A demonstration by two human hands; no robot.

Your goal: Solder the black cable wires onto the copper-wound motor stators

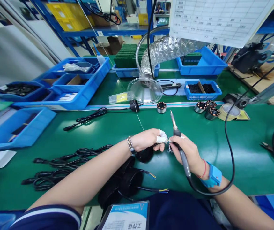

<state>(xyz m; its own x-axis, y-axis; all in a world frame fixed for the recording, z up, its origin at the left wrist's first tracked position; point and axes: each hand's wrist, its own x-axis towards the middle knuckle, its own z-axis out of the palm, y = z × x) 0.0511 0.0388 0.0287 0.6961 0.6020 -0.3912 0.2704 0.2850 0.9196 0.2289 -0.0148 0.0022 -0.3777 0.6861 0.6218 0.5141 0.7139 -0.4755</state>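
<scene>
My left hand (148,139), with white finger covers, is closed in a pinch on thin wires (167,141) in front of me. A fine solder wire (139,120) runs down from above to this hand. My right hand (190,151) is closed around a soldering iron (184,159), whose tip points up and away from me. Its thumb and fingertips meet the same wires; a small shiny part (169,148) beneath them is mostly hidden. Under my left hand lies a round black housing (144,155). Black cables with stripped coloured ends (152,175) come out of black housings (131,181) nearer my body.
Behind my hands stand a single motor stator (161,107) and several more stators (212,113) at right. A clear fume funnel (145,90) hangs above. Coiled power cords (53,177) lie at left, blue bins (79,95) beyond. Pliers (268,147) rest at far right.
</scene>
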